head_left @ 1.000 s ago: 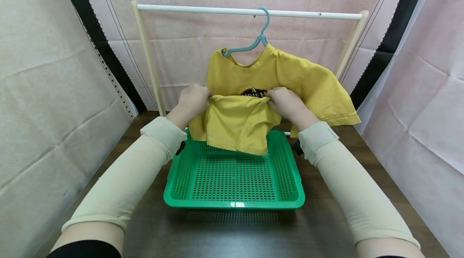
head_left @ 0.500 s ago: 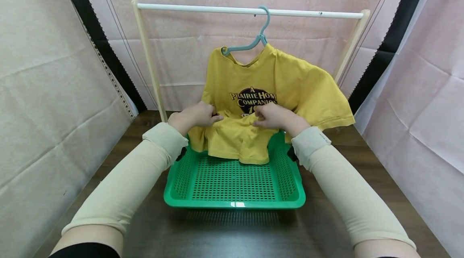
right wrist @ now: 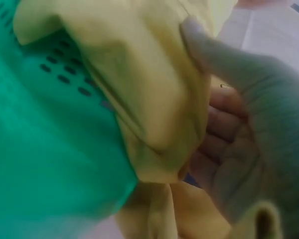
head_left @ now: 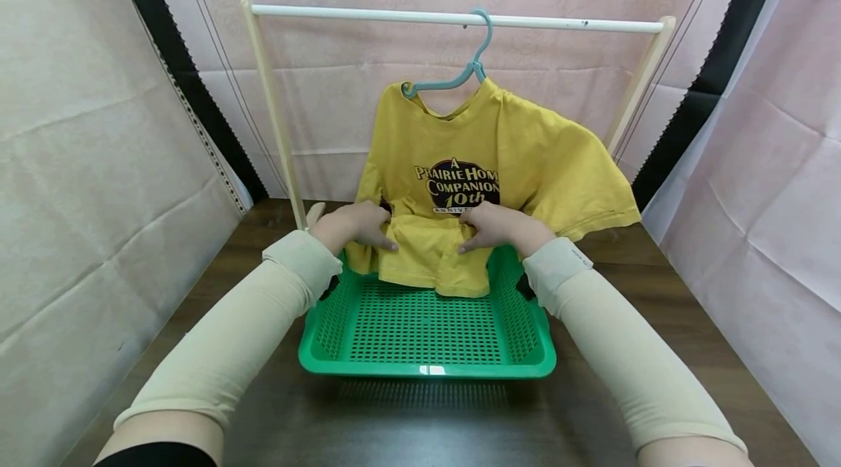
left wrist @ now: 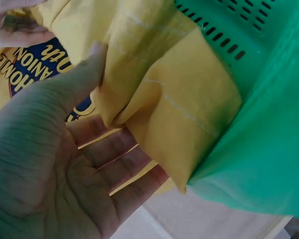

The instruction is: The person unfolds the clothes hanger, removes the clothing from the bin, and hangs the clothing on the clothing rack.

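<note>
A yellow T-shirt with a dark oval print hangs tilted from a light blue hanger. Its lower part is folded forward and droops over a green plastic basket. My left hand is at the left side of this fold. In the left wrist view its thumb touches the cloth while its loosely straight fingers reach behind it, tips hidden. On the right side, my right hand lies much the same way, thumb against the cloth. Its relaxed fingers pass behind the fold.
A rack with a white top bar and cream posts stands at the back of the dark wooden table. The hanger's hook sits on the bar. Pale fabric walls enclose both sides and the back.
Both hands have let go of the gathered cloth and moved down, now by the lower fold. The shirt front has dropped, uncovering the whole print, and the hem hangs lower.
</note>
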The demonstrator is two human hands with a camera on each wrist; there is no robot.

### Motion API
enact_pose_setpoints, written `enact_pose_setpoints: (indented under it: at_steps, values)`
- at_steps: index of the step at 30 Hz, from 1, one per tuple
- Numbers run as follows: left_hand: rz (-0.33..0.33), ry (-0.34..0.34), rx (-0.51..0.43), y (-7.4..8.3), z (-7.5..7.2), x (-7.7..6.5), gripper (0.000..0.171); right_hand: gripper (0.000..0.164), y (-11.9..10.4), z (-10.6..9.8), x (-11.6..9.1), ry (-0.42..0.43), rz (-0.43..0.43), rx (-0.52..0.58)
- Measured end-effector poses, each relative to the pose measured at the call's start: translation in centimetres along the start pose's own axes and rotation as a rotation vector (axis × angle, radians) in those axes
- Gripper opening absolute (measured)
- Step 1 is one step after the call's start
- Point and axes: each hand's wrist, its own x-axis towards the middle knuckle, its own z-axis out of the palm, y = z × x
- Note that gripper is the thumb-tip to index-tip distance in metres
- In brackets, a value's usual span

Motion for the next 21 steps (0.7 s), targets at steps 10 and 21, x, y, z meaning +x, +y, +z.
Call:
enact_pose_setpoints:
  at_steps: [10,21]
  values:
    - [0.047,0.134,0.036,0.0,0.1,0.6,0.016,0.022,0.2,-0.4,-0.2,0.079,-0.105,-0.010]
    - [-0.001,0.310,0.014,0.0,-2.4,0.1,0.011,0.011,1.7,-1.9,-0.7,0.281,-0.106,-0.009]
